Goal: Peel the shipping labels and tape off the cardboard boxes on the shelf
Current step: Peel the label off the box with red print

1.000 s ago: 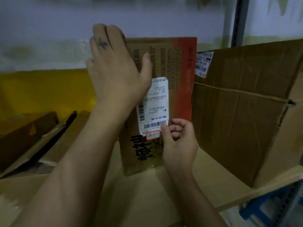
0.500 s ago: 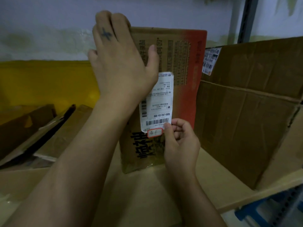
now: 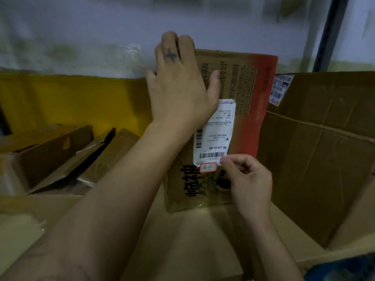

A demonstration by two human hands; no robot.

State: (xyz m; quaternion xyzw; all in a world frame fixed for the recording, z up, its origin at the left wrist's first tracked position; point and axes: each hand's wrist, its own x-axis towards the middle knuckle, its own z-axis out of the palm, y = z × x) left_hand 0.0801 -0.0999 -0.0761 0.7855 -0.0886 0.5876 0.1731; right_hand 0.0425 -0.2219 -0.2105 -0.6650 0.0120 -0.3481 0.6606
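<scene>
A flattened brown and red cardboard box (image 3: 245,86) stands upright on the shelf, with black print on its lower part. A white shipping label (image 3: 215,136) with barcodes is stuck on its front, and a small red-edged sticker (image 3: 208,167) sits at the label's bottom edge. My left hand (image 3: 178,86) grips the box's top left corner, fingers curled over the top edge, thumb on the front. My right hand (image 3: 245,177) pinches the label's lower right corner with thumb and forefinger. The label's upper left part is hidden behind my left hand.
A large open brown box (image 3: 316,155) stands to the right, with another label (image 3: 280,90) near its top left corner. Several flattened boxes (image 3: 60,155) lie at the left. Flat cardboard (image 3: 182,240) covers the shelf below. A yellow panel (image 3: 71,102) and a dark post (image 3: 328,33) stand behind.
The view has shifted, so the box and both hands sit further right in the frame. My right hand's fingertips have closed onto the label's lower right corner. My left hand keeps its hold.
</scene>
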